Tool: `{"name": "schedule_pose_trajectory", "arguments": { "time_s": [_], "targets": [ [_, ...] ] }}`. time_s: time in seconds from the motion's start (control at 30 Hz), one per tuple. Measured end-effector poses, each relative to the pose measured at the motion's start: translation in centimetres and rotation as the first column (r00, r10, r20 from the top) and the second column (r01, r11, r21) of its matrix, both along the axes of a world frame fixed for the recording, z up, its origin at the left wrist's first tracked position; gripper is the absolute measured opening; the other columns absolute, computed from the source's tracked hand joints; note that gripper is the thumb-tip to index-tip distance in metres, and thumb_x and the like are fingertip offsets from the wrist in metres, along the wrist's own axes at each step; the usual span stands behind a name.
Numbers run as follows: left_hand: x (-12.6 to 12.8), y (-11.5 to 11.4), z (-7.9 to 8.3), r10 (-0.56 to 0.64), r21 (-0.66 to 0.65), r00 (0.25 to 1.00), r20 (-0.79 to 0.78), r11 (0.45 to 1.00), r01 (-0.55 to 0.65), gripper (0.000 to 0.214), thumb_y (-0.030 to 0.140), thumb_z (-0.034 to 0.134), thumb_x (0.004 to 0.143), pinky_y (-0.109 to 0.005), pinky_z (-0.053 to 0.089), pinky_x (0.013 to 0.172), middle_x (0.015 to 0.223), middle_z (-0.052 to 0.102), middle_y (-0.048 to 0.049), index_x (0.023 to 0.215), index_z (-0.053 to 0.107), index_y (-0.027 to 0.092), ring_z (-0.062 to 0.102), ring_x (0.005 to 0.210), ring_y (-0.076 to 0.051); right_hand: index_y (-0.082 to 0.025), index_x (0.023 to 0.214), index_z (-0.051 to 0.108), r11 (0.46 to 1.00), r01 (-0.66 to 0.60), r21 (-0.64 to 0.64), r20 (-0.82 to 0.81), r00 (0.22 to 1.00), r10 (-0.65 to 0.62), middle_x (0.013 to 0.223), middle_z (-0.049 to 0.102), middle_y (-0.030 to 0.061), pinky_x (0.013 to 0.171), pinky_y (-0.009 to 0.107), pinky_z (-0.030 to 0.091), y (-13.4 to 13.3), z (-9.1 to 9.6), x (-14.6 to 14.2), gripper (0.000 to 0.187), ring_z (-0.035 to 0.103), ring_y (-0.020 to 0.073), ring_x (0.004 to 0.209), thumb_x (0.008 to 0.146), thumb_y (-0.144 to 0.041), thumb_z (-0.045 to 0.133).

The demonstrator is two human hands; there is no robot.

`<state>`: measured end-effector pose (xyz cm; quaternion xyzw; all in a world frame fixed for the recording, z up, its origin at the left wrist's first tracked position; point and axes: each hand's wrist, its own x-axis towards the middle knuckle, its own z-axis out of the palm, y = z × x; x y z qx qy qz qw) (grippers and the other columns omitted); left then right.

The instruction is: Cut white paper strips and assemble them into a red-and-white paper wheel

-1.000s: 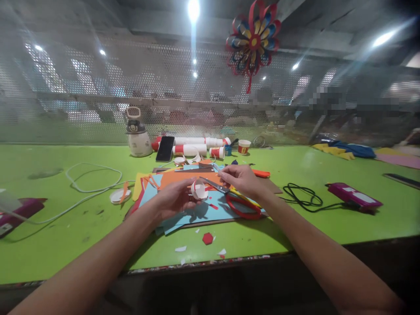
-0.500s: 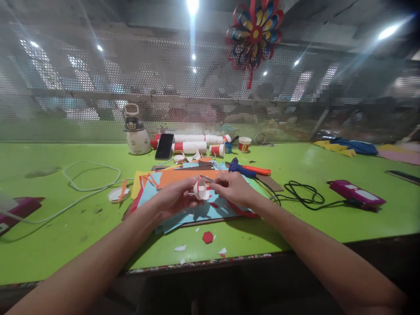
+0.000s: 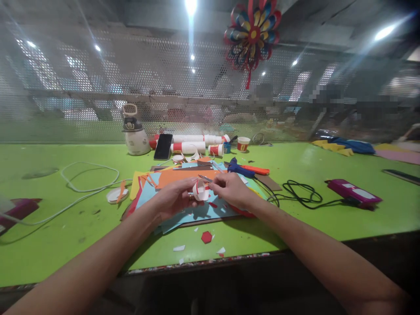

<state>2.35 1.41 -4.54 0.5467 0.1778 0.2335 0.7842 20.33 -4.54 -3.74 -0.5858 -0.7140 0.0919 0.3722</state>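
My left hand (image 3: 179, 196) is closed around a small white paper cup piece (image 3: 201, 191) with red marks on it, its hollow side facing me. At the cup's right edge, the fingers of my right hand (image 3: 231, 188) are pinched together. A thin grey pointed tool (image 3: 205, 178) juts out leftward from those fingers, above the cup; its full shape is hidden. Both hands are over light blue paper sheets (image 3: 183, 215) with an orange sheet (image 3: 177, 178) behind. Small red scraps lie on the blue paper beneath the cup.
A blue glue gun (image 3: 241, 168) and an orange-handled tool (image 3: 257, 169) lie behind my right hand. Further back are stacked paper cups (image 3: 188, 148), a phone (image 3: 163, 146) and a bottle (image 3: 136, 140). A red hexagon (image 3: 206, 237) lies near the front edge. Cables run on both sides.
The whole view has shifted slightly. Both hands keep nearly the same hold on the cup piece, which has turned very little.
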Motion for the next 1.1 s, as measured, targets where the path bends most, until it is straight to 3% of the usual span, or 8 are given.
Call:
{"name": "schedule_pose_trajectory", "arguments": {
  "time_s": [0.33, 0.6, 0.8, 1.1],
  "targets": [
    [-0.2, 0.2, 0.3, 0.021, -0.057, 1.0, 0.006, 0.998, -0.02, 0.03, 0.028, 0.053, 0.083, -0.024, 0.046, 0.052, 0.089, 0.063, -0.011, 0.108, 0.062, 0.012, 0.062, 0.069, -0.017, -0.016, 0.062, 0.06, 0.998, 0.035, 0.046, -0.045, 0.998, -0.033, 0.053, 0.058, -0.0001, 0.049, 0.024, 0.037, -0.1, 0.9, 1.2, 0.03, 0.05, 0.012, 0.05, 0.084, -0.036, 0.052],
    [-0.4, 0.4, 0.5, 0.097, -0.113, 0.995, -0.009, 0.989, -0.098, 0.029, 0.021, 0.052, 0.084, -0.024, 0.05, 0.055, 0.095, 0.065, -0.0169, 0.109, 0.06, 0.007, 0.066, 0.076, -0.021, -0.016, 0.065, 0.063, 0.994, 0.104, 0.018, 0.025, 0.994, -0.105, 0.059, 0.061, 0.002, 0.05, 0.026, 0.038, 0.6, 1.7, 4.5, 0.024, 0.052, 0.0138, 0.055, 0.08, -0.032, 0.055],
    [-0.5, 0.5, 0.7, 0.164, -0.161, 0.986, 0.033, 0.974, -0.157, 0.031, 0.02, 0.05, 0.085, -0.025, 0.052, 0.058, 0.087, 0.067, -0.0162, 0.112, 0.058, 0.007, 0.067, 0.074, -0.021, -0.017, 0.058, 0.063, 0.994, 0.079, -0.075, 0.158, 0.985, -0.067, 0.057, 0.062, 0.0013, 0.047, 0.025, 0.033, 1.1, 1.5, 6.0, 0.021, 0.05, 0.0134, 0.052, 0.075, -0.028, 0.057],
    [-0.6, 0.6, 1.1, 0.228, -0.222, 0.97, 0.083, 0.953, -0.205, 0.028, 0.015, 0.053, 0.083, -0.024, 0.055, 0.061, 0.082, 0.07, -0.0135, 0.109, 0.059, 0.008, 0.067, 0.068, -0.017, -0.021, 0.067, 0.07, 0.989, 0.014, -0.145, 0.224, 0.974, 0.019, 0.059, 0.066, 0.0026, 0.045, 0.025, 0.032, 0.7, 1.3, 6.7, 0.007, 0.053, 0.0139, 0.05, 0.07, -0.026, 0.066]
  ]
}}
